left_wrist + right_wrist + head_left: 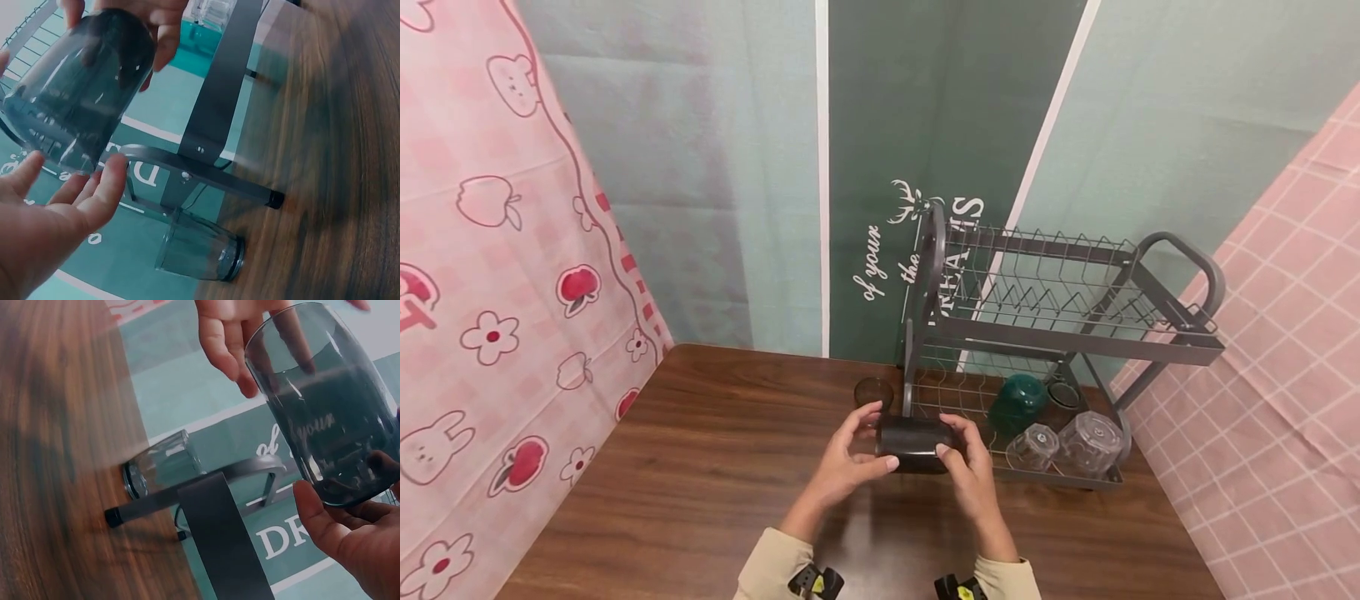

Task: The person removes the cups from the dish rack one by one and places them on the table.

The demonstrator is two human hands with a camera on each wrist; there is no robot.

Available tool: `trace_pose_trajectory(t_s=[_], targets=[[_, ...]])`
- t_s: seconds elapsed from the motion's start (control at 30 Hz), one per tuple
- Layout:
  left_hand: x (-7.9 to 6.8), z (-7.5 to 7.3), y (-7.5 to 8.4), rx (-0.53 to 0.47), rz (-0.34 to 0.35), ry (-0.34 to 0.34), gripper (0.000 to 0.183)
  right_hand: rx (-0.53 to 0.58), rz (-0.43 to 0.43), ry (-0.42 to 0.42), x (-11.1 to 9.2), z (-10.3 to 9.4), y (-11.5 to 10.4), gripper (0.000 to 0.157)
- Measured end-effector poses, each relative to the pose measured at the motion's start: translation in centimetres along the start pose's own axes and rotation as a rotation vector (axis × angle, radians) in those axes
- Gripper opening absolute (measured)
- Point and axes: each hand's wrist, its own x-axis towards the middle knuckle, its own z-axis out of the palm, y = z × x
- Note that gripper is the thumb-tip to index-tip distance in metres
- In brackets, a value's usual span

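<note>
A dark tinted drinking glass [913, 444] lies sideways between both hands above the table. My left hand [842, 462] holds its left end, thumb in front and fingers beyond. At the opposite end, my right hand [973, 475] grips it with thumb and fingers. In the left wrist view, left fingertips [114, 175] touch one end of the tinted glass [81, 94]. The right wrist view has the right hand [356, 534] around the lower end of the see-through glass [337, 419]. Another tinted glass [874, 392] stands upright on the table just behind the left hand.
A grey two-tier dish rack [1075, 340] stands at the right on the wooden table [700, 467]. Its lower tier bears a teal glass [1018, 402], two clear glasses [1093, 442] and a small dark glass [1063, 395]. Pink curtains [490, 250] hang at both sides.
</note>
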Motion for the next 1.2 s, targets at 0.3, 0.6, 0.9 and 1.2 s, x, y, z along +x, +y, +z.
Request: trace_pose_trajectory(t_s=[0.3, 0.6, 0.9, 1.2], targets=[[-0.4, 0.5, 3.2, 0.017, -0.015, 0.005, 0.058, 0.013, -0.005, -0.091, -0.1, -0.1, -0.1, 0.043], [-0.7, 0.4, 4.1, 0.098, -0.033, 0.027, 0.06, -0.069, -0.047, -0.286, 0.4, -1.4, -1.4, 0.061], [-0.3, -0.4, 2.4, 0.139, -0.048, 0.052, 0.062, -0.267, 0.009, -0.305, 0.8, -1.9, -1.2, 0.06], [0.0, -2.8, 0.4, 0.304, -0.047, 0.12, 0.066, -0.567, 0.003, -0.418, 1.7, -2.7, -2.0, 0.052]])
